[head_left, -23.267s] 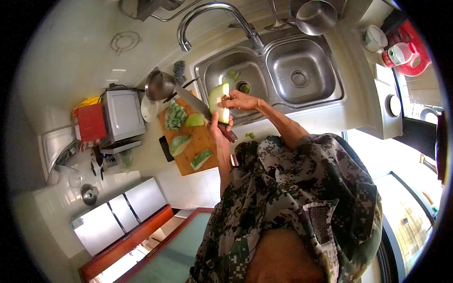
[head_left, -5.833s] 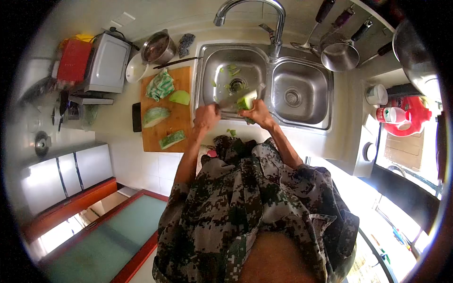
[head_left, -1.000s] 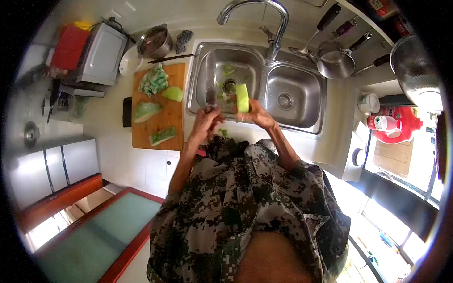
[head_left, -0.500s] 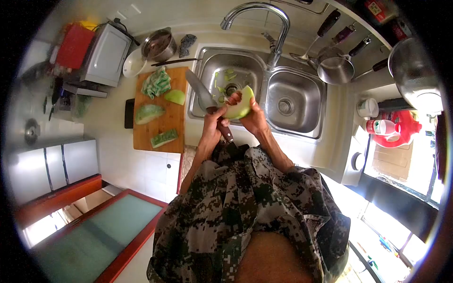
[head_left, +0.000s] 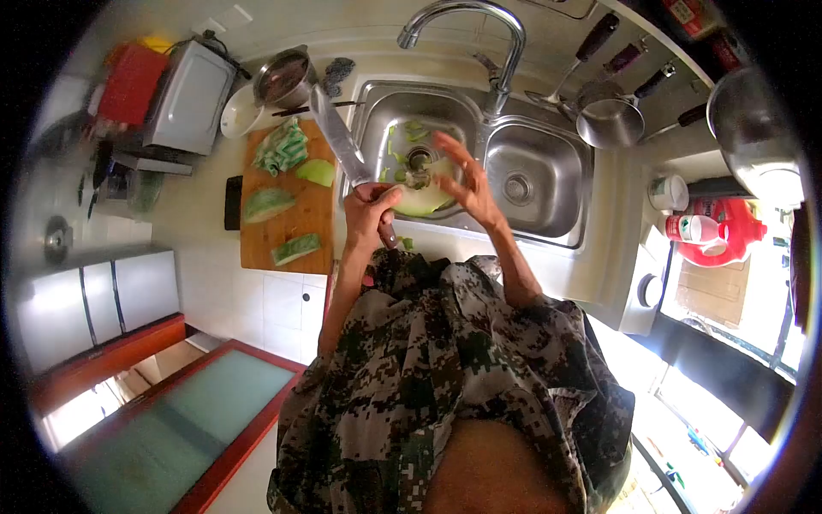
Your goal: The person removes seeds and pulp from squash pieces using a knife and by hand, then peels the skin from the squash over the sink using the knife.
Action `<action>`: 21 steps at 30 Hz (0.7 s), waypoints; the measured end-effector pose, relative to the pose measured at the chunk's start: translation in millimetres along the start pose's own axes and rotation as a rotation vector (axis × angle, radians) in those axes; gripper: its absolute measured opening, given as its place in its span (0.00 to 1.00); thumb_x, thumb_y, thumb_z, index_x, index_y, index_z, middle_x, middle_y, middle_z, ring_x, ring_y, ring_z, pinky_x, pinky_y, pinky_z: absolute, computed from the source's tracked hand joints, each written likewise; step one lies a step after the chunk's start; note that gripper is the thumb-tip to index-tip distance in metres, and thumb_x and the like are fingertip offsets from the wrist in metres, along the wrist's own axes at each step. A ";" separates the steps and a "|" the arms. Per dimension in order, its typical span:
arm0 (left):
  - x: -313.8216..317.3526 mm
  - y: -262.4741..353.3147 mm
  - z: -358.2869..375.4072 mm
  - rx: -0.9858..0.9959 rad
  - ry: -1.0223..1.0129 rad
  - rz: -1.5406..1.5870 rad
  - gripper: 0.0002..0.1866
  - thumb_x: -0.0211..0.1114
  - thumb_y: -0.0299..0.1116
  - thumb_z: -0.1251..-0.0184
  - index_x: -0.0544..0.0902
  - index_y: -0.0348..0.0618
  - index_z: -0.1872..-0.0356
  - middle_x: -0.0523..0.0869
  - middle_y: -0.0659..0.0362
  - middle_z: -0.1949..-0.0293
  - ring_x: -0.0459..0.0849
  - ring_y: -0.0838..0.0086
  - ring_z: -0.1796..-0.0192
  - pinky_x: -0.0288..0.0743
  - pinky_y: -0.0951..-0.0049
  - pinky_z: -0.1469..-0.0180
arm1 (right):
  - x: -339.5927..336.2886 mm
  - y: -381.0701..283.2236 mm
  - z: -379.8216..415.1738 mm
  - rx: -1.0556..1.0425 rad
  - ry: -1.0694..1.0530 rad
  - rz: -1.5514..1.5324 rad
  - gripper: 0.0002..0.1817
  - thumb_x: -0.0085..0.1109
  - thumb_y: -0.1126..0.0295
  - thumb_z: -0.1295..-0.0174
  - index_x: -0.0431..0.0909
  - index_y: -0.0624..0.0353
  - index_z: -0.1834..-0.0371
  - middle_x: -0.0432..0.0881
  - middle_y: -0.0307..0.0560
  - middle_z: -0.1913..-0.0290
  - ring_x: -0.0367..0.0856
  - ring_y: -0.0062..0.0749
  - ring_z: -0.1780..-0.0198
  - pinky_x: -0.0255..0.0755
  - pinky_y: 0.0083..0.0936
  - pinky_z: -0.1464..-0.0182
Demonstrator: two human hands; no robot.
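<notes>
The left hand's [head_left: 370, 216] fingers wrap tight round the handle of a kitchen knife [head_left: 342, 141], blade angled up over the cutting board's edge. The right hand's [head_left: 469, 184] fingers are spread, cradling a pale green melon piece [head_left: 419, 202] above the left sink basin [head_left: 402, 111]. More melon pieces [head_left: 267, 204] lie on the wooden cutting board [head_left: 257, 248].

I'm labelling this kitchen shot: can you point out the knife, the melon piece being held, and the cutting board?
knife [head_left: 336, 137], head view, middle of the blade.
melon piece [head_left: 419, 202], head view, pale cut flesh near its lower edge.
cutting board [head_left: 264, 244], head view, bare wood near the lower left.
</notes>
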State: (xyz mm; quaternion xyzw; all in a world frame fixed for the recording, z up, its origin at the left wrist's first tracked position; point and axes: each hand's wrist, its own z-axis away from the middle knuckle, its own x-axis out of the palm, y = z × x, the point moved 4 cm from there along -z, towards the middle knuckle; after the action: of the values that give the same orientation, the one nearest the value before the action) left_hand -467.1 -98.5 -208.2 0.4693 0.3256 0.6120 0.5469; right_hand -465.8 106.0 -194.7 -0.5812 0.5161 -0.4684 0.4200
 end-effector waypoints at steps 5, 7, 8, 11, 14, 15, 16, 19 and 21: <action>-4.7 21.4 -11.7 -0.110 -0.092 -0.027 0.11 0.73 0.30 0.47 0.79 0.35 0.73 0.76 0.62 0.80 0.69 0.83 0.85 0.59 0.82 0.84 | 35.6 -27.8 4.4 -0.147 -0.755 1.029 0.34 0.68 0.56 0.49 0.70 0.60 0.40 0.77 0.52 0.42 0.67 0.45 0.34 0.47 0.47 0.27; -1.9 27.7 -14.1 -0.145 -0.081 -0.088 0.13 0.71 0.34 0.43 0.78 0.37 0.76 0.74 0.63 0.84 0.69 0.82 0.85 0.60 0.80 0.84 | 41.4 -16.1 -0.7 -0.206 -0.809 1.006 0.34 0.68 0.55 0.48 0.70 0.65 0.43 0.81 0.54 0.51 0.76 0.49 0.44 0.60 0.45 0.33; -7.9 26.4 -20.7 -0.111 -0.051 -0.200 0.15 0.69 0.38 0.41 0.77 0.37 0.76 0.75 0.62 0.84 0.69 0.82 0.85 0.60 0.79 0.84 | 43.4 -8.7 -3.9 0.044 -0.835 0.940 0.33 0.67 0.56 0.48 0.70 0.67 0.45 0.81 0.55 0.56 0.78 0.49 0.50 0.65 0.45 0.39; -9.3 43.6 -19.1 -0.011 0.014 -0.605 0.19 0.62 0.45 0.35 0.77 0.37 0.75 0.78 0.57 0.85 0.71 0.77 0.85 0.64 0.74 0.82 | 37.9 38.9 -3.6 0.343 -0.677 0.539 0.23 0.64 0.55 0.44 0.76 0.64 0.55 0.83 0.53 0.60 0.80 0.40 0.59 0.75 0.42 0.52; -16.0 31.4 -7.5 0.445 0.148 -1.226 0.10 0.62 0.35 0.39 0.77 0.38 0.74 0.81 0.51 0.81 0.82 0.61 0.78 0.75 0.63 0.74 | 34.1 77.7 18.2 0.234 -0.323 -0.467 0.23 0.63 0.64 0.43 0.71 0.67 0.48 0.79 0.56 0.58 0.78 0.38 0.56 0.74 0.36 0.52; -16.3 27.9 -1.3 0.438 0.146 -1.230 0.10 0.62 0.35 0.39 0.77 0.38 0.74 0.81 0.51 0.81 0.82 0.61 0.78 0.75 0.63 0.74 | 34.8 73.7 20.8 0.239 -0.321 -0.472 0.23 0.63 0.64 0.43 0.71 0.67 0.48 0.79 0.56 0.58 0.78 0.38 0.56 0.74 0.36 0.52; -10.1 28.5 8.4 0.638 0.081 -1.357 0.08 0.63 0.32 0.41 0.78 0.38 0.73 0.81 0.51 0.81 0.82 0.61 0.77 0.76 0.63 0.73 | 33.3 71.9 24.2 0.246 -0.283 -0.138 0.20 0.60 0.64 0.40 0.73 0.65 0.49 0.80 0.53 0.56 0.78 0.37 0.56 0.74 0.34 0.53; -2.0 22.5 20.8 0.840 -0.052 -1.518 0.05 0.64 0.28 0.47 0.77 0.38 0.73 0.79 0.53 0.82 0.82 0.62 0.78 0.78 0.64 0.73 | 35.0 52.0 26.1 0.194 -0.240 0.389 0.15 0.54 0.67 0.36 0.75 0.60 0.49 0.82 0.47 0.54 0.78 0.33 0.54 0.73 0.32 0.54; -1.8 17.3 17.8 0.894 -0.082 -1.482 0.06 0.64 0.27 0.48 0.76 0.38 0.74 0.79 0.53 0.82 0.81 0.63 0.80 0.77 0.65 0.76 | 35.6 48.6 27.5 0.260 -0.185 0.283 0.15 0.53 0.67 0.36 0.75 0.60 0.48 0.82 0.48 0.55 0.78 0.34 0.54 0.72 0.33 0.52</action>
State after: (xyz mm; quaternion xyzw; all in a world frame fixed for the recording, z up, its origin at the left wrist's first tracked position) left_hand -456.8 -105.6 -186.6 0.3285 0.7377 -0.1051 0.5804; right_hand -447.9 65.2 -243.7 -0.4843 0.4871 -0.4120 0.5988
